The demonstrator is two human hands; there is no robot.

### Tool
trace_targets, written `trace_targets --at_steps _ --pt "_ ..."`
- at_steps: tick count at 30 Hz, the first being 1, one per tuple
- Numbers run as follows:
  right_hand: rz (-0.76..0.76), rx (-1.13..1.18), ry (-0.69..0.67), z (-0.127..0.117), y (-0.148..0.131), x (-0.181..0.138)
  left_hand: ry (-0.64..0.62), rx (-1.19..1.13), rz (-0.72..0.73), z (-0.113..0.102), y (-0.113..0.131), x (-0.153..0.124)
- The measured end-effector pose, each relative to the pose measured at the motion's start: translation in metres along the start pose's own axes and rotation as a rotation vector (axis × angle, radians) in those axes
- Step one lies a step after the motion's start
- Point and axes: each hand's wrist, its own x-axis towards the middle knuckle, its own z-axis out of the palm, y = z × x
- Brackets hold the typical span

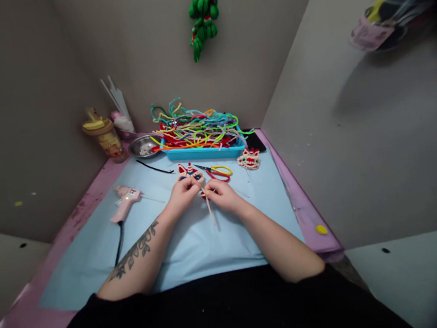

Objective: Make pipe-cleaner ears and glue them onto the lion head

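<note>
A pale cream pipe cleaner (210, 211) hangs down between my two hands over the blue sheet. The fingers of my left hand (183, 191) are pinched at its upper end. My right hand (223, 194) is closed on it just beside, thumb and fingers together. Right behind my hands lies a red, white and blue animal-head figure (189, 170) made of pipe cleaners, its lower part hidden by my fingers. A bit of red shows beneath the fingertips. Scissors (219, 172) with red and yellow handles lie open just beyond my right hand.
A blue tray (202, 153) heaped with coloured pipe cleaners stands at the back. Nearby are a metal bowl (145, 146), a lidded cup (107, 138) and a second head figure (248, 159). On the left rests a pink glue gun (127, 201) with its cord. Partition walls enclose the table.
</note>
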Motion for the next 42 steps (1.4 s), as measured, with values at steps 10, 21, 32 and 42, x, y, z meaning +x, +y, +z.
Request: trace_targets --at_steps 10,21,32,42 --pt "0.12 0.137 0.125 -0.005 0.01 0.004 -0.056 0.162 0.226 -0.003 -0.005 -0.004" --pt "0.054 0.127 0.191 -0.004 0.008 0.002 0.03 0.441 0.513 -0.005 -0.007 -0.007" --pt "0.135 0.209 0.196 0.006 0.006 0.002 0.034 0.54 0.542 -0.003 -0.013 -0.007" --pt "0.186 0.322 0.166 -0.001 0.011 0.005 -0.035 0.514 0.548 -0.007 -0.022 -0.002"
